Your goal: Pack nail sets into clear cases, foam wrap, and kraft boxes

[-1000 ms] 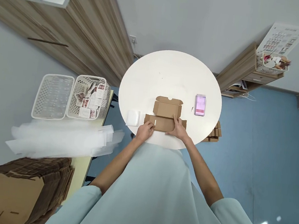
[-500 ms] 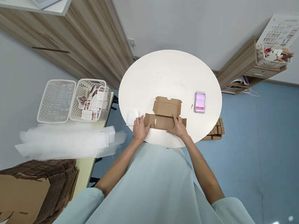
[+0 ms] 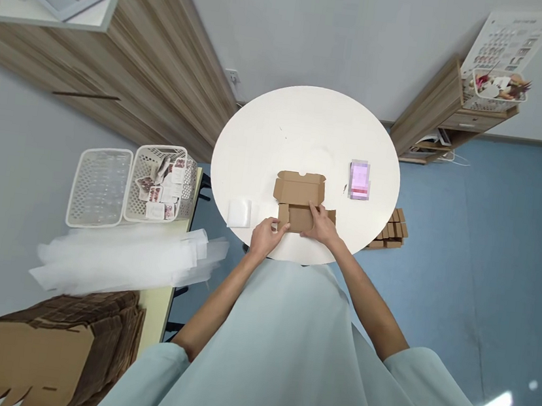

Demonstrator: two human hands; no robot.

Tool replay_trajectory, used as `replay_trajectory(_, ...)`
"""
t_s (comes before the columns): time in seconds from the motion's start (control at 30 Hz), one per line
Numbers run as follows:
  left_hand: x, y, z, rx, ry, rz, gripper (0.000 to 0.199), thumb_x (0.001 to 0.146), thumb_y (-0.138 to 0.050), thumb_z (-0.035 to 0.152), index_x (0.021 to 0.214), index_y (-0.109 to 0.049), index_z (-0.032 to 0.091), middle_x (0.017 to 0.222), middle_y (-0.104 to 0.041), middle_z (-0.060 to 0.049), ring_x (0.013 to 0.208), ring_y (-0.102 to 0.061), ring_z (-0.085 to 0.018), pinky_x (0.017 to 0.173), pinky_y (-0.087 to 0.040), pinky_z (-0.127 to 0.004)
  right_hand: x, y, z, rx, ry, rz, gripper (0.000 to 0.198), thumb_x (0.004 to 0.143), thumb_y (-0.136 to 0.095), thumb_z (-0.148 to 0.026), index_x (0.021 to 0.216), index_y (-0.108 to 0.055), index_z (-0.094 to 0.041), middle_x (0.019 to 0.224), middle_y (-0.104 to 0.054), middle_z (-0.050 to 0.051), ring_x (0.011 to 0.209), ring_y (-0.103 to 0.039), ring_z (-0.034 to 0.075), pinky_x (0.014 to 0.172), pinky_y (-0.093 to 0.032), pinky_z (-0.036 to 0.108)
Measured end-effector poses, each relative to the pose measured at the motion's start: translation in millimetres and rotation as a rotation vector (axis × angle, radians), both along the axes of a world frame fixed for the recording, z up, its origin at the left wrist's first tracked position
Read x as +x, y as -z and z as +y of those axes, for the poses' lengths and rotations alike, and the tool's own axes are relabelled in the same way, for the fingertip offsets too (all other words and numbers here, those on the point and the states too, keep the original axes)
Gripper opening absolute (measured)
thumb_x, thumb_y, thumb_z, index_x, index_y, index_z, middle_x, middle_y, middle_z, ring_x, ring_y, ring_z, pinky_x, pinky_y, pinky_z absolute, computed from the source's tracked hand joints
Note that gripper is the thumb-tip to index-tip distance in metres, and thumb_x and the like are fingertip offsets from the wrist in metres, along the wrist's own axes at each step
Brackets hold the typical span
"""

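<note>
A brown cardboard box (image 3: 300, 188) lies partly folded near the front edge of the round white table (image 3: 259, 136), its lid panel spread flat away from me. My left hand (image 3: 265, 236) grips the left end of the box, thumb inside and fingers outside, where the side flap stands folded in. At the right end, my right hand (image 3: 321, 227) pinches the front wall and the inner edge; the flap beyond it sticks outward. Left of my left hand lies a small stack of white translucent sheets (image 3: 239, 213).
A phone with a blurred screen (image 3: 359, 180) lies right on the table. Small boxes (image 3: 390, 231) sit low beyond the right edge. A side table at left bears white baskets (image 3: 159, 183), white sheets (image 3: 130, 261) and flat cardboard blanks (image 3: 19, 356). A cabinet (image 3: 171, 52) stands behind.
My left hand has moved right and folded the left end flap inward. My right hand stays on the right end of the box. The view has shifted slightly.
</note>
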State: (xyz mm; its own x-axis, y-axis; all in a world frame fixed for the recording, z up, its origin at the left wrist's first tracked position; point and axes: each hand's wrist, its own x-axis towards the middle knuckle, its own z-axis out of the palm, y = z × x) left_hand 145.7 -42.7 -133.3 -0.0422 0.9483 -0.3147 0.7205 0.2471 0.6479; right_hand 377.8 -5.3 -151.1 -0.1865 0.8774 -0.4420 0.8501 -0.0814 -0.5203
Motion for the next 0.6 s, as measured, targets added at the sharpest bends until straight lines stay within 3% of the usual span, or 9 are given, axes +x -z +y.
replay_trajectory(0.1,5,4.8,4,0.013,0.003,-0.009,0.03,0.099,-0.065,0.039,0.121,-0.063,0.02,0.124,-0.075,-0.011,0.086,-0.074,-0.022,0.087,-0.055,-0.038,0,-2,-3,-0.001,-0.005,-0.003,0.127,0.072,-0.095,-0.041,0.171,-0.017,-0.035,0.171,-0.024,0.019,0.143,-0.052,0.041,0.101,-0.057,0.047)
replay_trajectory(0.2,6,11.0,9,-0.036,-0.014,0.013,0.03,0.097,-0.064,0.029,0.125,-0.061,0.019,0.121,-0.074,-0.011,0.082,-0.072,-0.021,0.088,-0.055,-0.038,0,-2,-5,-0.018,-0.014,-0.006,0.127,0.073,-0.094,-0.042,0.172,-0.015,-0.035,0.173,-0.022,0.019,0.142,-0.053,0.04,0.1,-0.057,0.046)
replay_trajectory(0.47,11,17.7,14,-0.04,0.013,0.124,0.023,0.093,-0.059,0.017,0.116,-0.06,0.018,0.118,-0.067,-0.013,0.102,-0.07,-0.027,0.089,-0.054,-0.039,3,0,-8,0.002,-0.025,0.04,0.124,0.078,-0.09,-0.052,0.173,-0.013,-0.032,0.173,-0.021,0.02,0.148,-0.047,0.04,0.103,-0.056,0.046)
replay_trajectory(0.6,19,16.4,16,-0.041,0.027,0.224,0.025,0.093,-0.057,0.015,0.117,-0.056,0.019,0.121,-0.066,-0.013,0.099,-0.069,-0.027,0.083,-0.052,-0.038,2,-2,-9,-0.01,-0.021,0.038,0.123,0.08,-0.088,-0.054,0.173,-0.011,-0.033,0.172,-0.022,0.02,0.15,-0.045,0.04,0.103,-0.056,0.046)
